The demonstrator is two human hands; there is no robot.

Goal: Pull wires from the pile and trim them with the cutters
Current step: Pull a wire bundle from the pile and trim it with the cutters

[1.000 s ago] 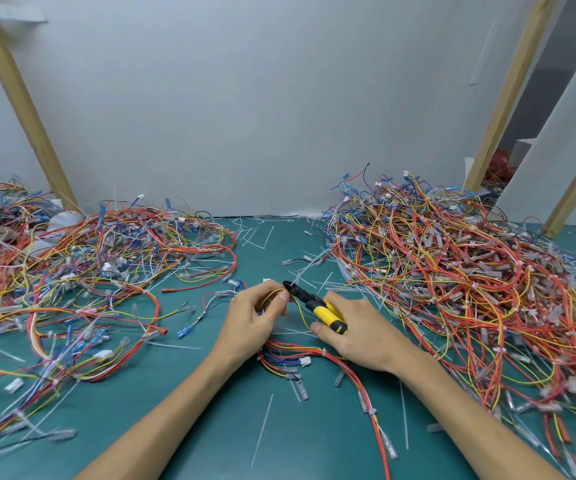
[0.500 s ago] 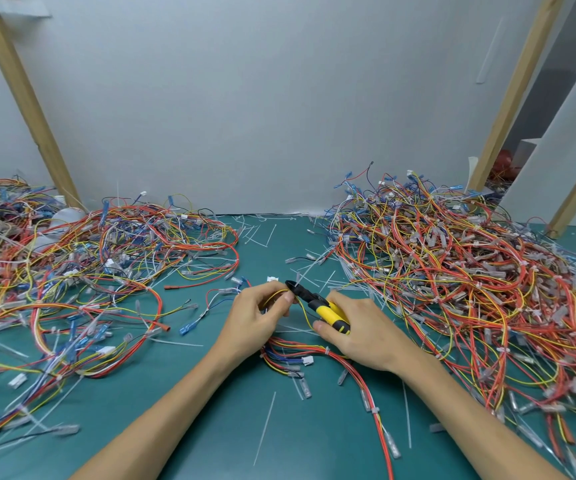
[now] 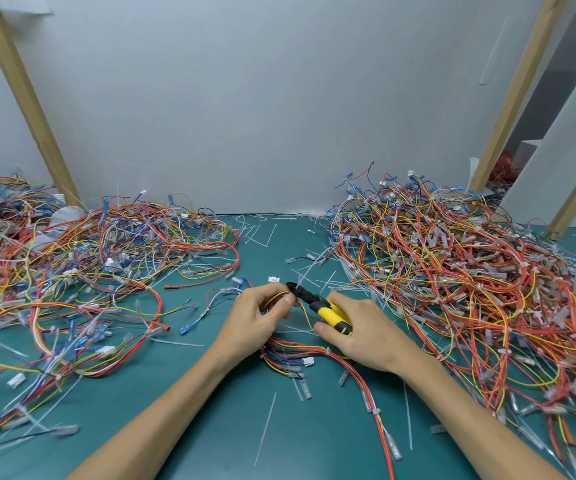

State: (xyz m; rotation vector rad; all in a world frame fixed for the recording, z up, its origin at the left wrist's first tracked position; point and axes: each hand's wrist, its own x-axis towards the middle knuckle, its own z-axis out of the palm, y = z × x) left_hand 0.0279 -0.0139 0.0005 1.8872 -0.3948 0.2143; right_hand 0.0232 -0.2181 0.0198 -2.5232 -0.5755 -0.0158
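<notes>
My left hand [image 3: 257, 318] pinches a thin yellow wire [image 3: 305, 315] of a small wire bundle [image 3: 300, 358] that lies on the green mat between my wrists. My right hand [image 3: 366, 332] grips the yellow-and-black cutters [image 3: 321, 306]. Their black jaws point up-left and sit at the yellow wire, just beside my left thumb. A big tangled wire pile [image 3: 459, 271] of red, yellow and blue wires fills the right side. Another wire pile [image 3: 82, 271] spreads over the left.
Cut white cable ties [image 3: 265, 424] and clear-sleeved terminals are scattered on the green mat [image 3: 210, 427]. A grey wall stands behind, with slanted wooden posts at the left [image 3: 27, 109] and right [image 3: 518, 88]. A white connector [image 3: 273, 279] lies just beyond my left hand.
Both hands stay together at the same spot with the cutters at the yellow wire; only the camera view has shifted slightly.
</notes>
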